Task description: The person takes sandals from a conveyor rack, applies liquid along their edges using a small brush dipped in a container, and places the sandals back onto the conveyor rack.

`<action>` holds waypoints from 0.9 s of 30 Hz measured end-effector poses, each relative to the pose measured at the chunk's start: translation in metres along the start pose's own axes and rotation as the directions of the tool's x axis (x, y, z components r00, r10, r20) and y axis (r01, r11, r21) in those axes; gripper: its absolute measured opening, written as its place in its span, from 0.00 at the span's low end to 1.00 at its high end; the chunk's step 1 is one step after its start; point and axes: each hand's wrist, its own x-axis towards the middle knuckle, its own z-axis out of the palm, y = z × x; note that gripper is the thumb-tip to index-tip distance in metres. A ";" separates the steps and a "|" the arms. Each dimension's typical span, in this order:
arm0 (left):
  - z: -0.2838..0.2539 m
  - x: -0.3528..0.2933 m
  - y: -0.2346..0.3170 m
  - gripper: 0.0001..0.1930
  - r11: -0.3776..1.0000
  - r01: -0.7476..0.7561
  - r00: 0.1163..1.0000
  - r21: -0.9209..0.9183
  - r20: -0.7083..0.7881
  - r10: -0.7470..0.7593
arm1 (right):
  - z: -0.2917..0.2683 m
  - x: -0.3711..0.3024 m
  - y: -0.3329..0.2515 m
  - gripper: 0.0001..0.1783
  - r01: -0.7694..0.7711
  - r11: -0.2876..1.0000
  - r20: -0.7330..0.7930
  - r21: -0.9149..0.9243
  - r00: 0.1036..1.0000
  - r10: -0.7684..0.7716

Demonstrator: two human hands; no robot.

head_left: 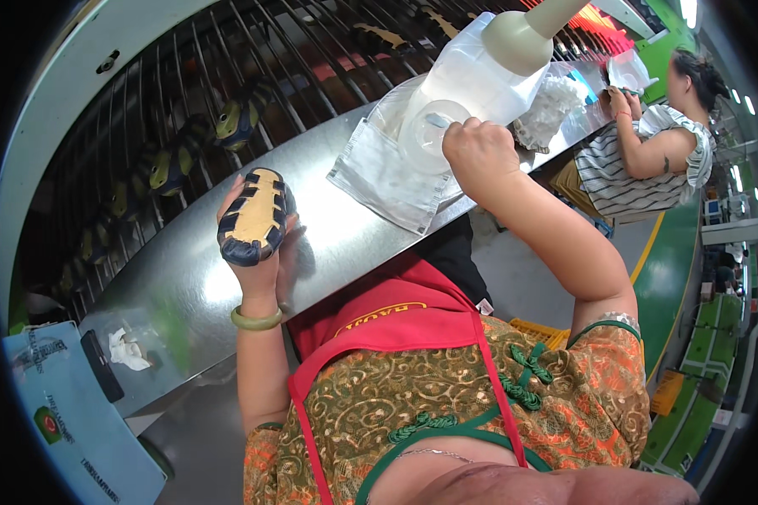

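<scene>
My left hand point(281, 220) grips a small shoe upper point(258, 215) with its underside turned up. That underside is tan, with dark blue straps folded over its edges. My right hand point(483, 157) is closed in a pinch at the edge of a round clear plastic cup point(429, 139); whatever sits in its fingers is hidden. Right behind the cup lies a big translucent plastic bottle point(478, 80) with a beige funnel-shaped top point(520, 40). A white cloth point(387, 172) spreads over the metal bench beneath the cup.
Beyond the metal bench point(198, 261) runs a rack of metal bars point(312, 63) carrying several shoes point(175, 167). White crumpled material point(556, 109) lies past the bottle. A blue box point(84, 421) and crumpled paper point(128, 350) are at left. Another person point(648, 151) works farther right.
</scene>
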 end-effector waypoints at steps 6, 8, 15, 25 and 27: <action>-0.002 0.000 0.003 0.37 0.992 0.108 0.994 -0.067 0.003 -0.108 | -0.021 -0.028 0.009 0.07 0.038 0.983 0.135 0.182 0.989 -0.063; -0.002 -0.001 0.000 0.37 0.994 0.086 0.996 -0.066 -0.006 -0.087 | -0.029 -0.039 0.011 0.07 -0.060 0.975 0.136 0.216 0.990 0.030; -0.001 0.000 0.005 0.36 0.998 0.055 0.998 0.015 -0.012 -0.055 | -0.017 -0.048 0.020 0.14 -0.155 0.944 -0.042 0.291 0.984 0.175; 0.007 -0.003 0.024 0.41 0.999 -0.044 0.999 0.031 -0.030 0.045 | 0.017 -0.047 0.017 0.04 -0.173 0.854 -0.101 0.491 0.962 0.253; 0.011 -0.003 0.029 0.41 0.998 0.048 0.999 0.041 -0.006 -0.047 | 0.021 -0.049 0.017 0.05 -0.146 0.878 -0.125 0.455 0.966 0.226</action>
